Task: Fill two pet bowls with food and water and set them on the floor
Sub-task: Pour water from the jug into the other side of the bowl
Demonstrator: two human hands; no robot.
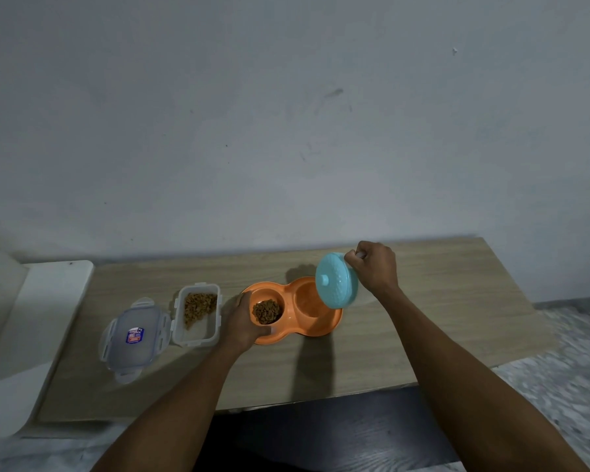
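An orange double pet bowl [321, 327] sits on the wooden table [440, 318]. Its left well holds brown kibble [267, 311]; its right well [309, 299] looks bare inside. My left hand [244, 321] grips the bowl's left rim, thumb on the front edge. My right hand [375, 267] holds a light blue jug [336, 281] by its handle, tipped on its side over the right well, with its knobbed lid facing me. No water stream is visible.
A clear plastic food container [198, 315] with some kibble stands left of the bowl, its lid [133, 338] lying beside it. A white surface [31, 335] adjoins the table's left end. Patterned floor [566, 369] shows at right.
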